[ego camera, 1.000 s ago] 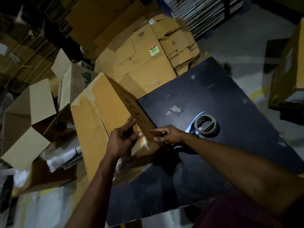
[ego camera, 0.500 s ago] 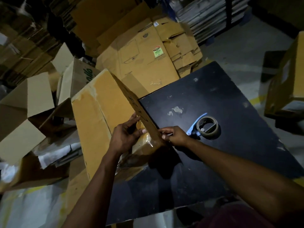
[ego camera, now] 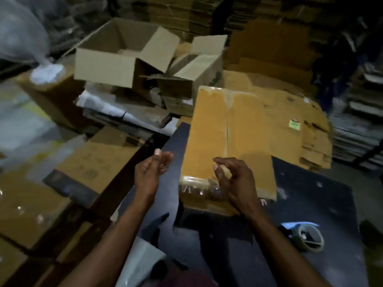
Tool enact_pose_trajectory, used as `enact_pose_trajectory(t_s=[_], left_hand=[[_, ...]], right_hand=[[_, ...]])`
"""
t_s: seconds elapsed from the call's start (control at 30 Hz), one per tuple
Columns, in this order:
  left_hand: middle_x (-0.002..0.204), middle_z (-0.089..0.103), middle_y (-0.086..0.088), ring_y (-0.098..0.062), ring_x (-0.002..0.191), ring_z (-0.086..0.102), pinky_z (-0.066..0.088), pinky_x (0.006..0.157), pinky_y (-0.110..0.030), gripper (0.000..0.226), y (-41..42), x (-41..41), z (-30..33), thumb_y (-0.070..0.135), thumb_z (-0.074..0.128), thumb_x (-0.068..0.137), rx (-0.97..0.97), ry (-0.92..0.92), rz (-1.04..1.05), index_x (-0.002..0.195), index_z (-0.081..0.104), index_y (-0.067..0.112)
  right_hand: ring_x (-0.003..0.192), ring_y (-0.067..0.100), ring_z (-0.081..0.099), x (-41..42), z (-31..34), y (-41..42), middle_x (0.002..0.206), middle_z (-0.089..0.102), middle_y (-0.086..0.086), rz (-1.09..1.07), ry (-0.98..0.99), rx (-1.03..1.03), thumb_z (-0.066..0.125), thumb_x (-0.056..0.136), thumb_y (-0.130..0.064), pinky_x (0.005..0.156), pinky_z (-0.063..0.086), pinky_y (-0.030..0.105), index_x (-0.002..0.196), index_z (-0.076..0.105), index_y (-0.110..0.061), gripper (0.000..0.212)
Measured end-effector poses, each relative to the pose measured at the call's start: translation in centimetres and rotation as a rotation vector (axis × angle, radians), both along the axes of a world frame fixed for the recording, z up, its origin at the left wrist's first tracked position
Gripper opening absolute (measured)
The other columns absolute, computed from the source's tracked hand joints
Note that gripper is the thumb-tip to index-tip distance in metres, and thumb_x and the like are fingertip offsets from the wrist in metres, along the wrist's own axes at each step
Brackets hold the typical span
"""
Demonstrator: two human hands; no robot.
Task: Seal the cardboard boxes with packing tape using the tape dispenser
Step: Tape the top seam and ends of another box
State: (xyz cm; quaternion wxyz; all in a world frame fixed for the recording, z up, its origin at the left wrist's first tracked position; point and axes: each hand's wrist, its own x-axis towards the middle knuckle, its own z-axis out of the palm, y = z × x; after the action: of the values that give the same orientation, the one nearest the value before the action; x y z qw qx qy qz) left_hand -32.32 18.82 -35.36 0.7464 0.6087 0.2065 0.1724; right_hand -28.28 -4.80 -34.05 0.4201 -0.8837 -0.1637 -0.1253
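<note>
A closed yellow-brown cardboard box [ego camera: 234, 129] lies flat on the black table [ego camera: 306, 204], its flaps meeting in a taped centre seam, with clear tape over its near edge. My right hand [ego camera: 236, 183] hovers over the box's near end, fingers loosely curled and holding nothing. My left hand [ego camera: 151, 170] hangs in the air to the left of the box, palm turned inward, fingers relaxed and empty. The tape dispenser [ego camera: 308, 239], with a blue handle and a roll of tape, lies on the table at the lower right, apart from both hands.
Open empty cartons [ego camera: 124, 59] are piled behind and left of the table. Flattened cardboard [ego camera: 300, 125] is stacked behind the box to the right. More brown boxes [ego camera: 97, 164] stand on the floor at the left, close to the table's edge.
The box, held tilted on edge by both hands at the table's left corner, now lies flat on the table. Both hands have let go. The view has swung left.
</note>
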Motion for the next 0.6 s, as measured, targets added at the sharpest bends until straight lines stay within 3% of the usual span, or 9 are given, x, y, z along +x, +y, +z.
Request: enact_pose_trajectory(t_s=[0.07,0.2,0.27,0.3,0.37,0.43,0.5,0.57,0.6], left_hand=[[0.111,0.079,-0.008,-0.023,0.114,0.072,0.056,0.099,-0.039,0.057,1.6,-1.1,-1.9,0.057,0.052,0.095,-0.137,0.066,-0.036,0.109,0.078,0.008],[0.12,0.076,0.01,-0.01,0.126,0.064,0.045,0.116,-0.035,0.076,1.0,-2.4,-4.7,0.078,0.033,0.083,-0.244,0.095,-0.219,0.119,0.073,0.024],[0.118,0.074,0.02,0.001,0.12,0.065,0.049,0.111,-0.026,0.085,0.3,-2.4,-6.0,0.089,0.029,0.08,-0.265,0.081,-0.331,0.127,0.068,0.03],[0.12,0.073,0.021,0.003,0.12,0.064,0.051,0.106,-0.023,0.094,-0.1,-2.3,-6.5,0.097,0.031,0.074,-0.305,0.104,-0.377,0.132,0.066,0.032],[0.138,0.067,0.013,-0.007,0.134,0.058,0.047,0.114,-0.033,0.102,-0.9,-2.4,-8.4,0.102,0.034,0.072,-0.326,0.129,-0.463,0.144,0.06,0.035],[0.157,0.051,0.005,-0.015,0.15,0.042,0.033,0.125,-0.04,0.089,-1.0,-3.2,-9.7,0.092,0.031,0.087,-0.145,0.148,-0.539,0.154,0.05,0.036],[0.162,0.044,-0.006,-0.02,0.153,0.037,0.029,0.125,-0.034,0.059,-0.6,-3.9,-11.8,0.055,0.04,0.108,-0.106,0.189,-0.572,0.157,0.045,0.023],[0.16,0.044,-0.009,-0.007,0.148,0.038,0.033,0.122,-0.034,0.043,0.3,-4.1,-12.4,0.02,0.043,0.113,-0.057,0.102,-0.626,0.156,0.042,0.015],[0.154,0.053,-0.007,-0.003,0.144,0.043,0.036,0.122,-0.04,0.043,0.8,-4.0,-13.2,0.021,0.048,0.111,-0.125,0.116,-0.564,0.153,0.048,0.015]], right_hand=[[0.117,0.016,0.061,1.0,0.0,2.7,0.123,0.072,-0.004,0.097,0.077,-0.089,0.065,0.099,-0.036,0.096,0.048,0.024,0.123,0.074,-0.028,0.027],[0.145,0.025,0.042,3.3,-1.2,6.0,0.154,0.051,0.003,0.241,0.154,-0.405,0.046,0.103,-0.051,0.114,0.042,0.042,0.142,0.061,-0.032,0.046],[0.152,0.028,0.033,3.8,-1.6,6.9,0.16,0.043,0.006,0.273,0.178,-0.499,0.043,0.105,-0.049,0.117,0.038,0.045,0.147,0.055,-0.032,0.047],[0.153,0.028,0.031,3.9,-1.7,7.3,0.162,0.04,0.007,0.287,0.187,-0.529,0.042,0.106,-0.049,0.118,0.038,0.046,0.149,0.053,-0.032,0.047],[0.153,0.024,0.03,3.9,-1.7,7.8,0.164,0.037,0.005,0.292,0.197,-0.55,0.042,0.105,-0.051,0.117,0.037,0.041,0.15,0.052,-0.033,0.049],[0.153,0.02,0.03,3.8,-1.6,8.0,0.164,0.036,0.002,0.274,0.215,-0.534,0.048,0.106,-0.046,0.117,0.035,0.035,0.149,0.054,-0.031,0.046],[0.153,0.016,0.026,3.9,-1.7,8.0,0.165,0.033,0.0,0.268,0.247,-0.537,0.053,0.107,-0.038,0.117,0.031,0.029,0.149,0.053,-0.031,0.043],[0.154,0.014,0.023,3.9,-1.6,8.0,0.166,0.03,-0.002,0.284,0.273,-0.532,0.053,0.107,-0.035,0.119,0.031,0.03,0.15,0.052,-0.032,0.043],[0.154,0.014,0.023,4.0,-1.6,7.9,0.166,0.03,-0.003,0.289,0.288,-0.515,0.054,0.107,-0.033,0.12,0.032,0.032,0.149,0.053,-0.032,0.042]])
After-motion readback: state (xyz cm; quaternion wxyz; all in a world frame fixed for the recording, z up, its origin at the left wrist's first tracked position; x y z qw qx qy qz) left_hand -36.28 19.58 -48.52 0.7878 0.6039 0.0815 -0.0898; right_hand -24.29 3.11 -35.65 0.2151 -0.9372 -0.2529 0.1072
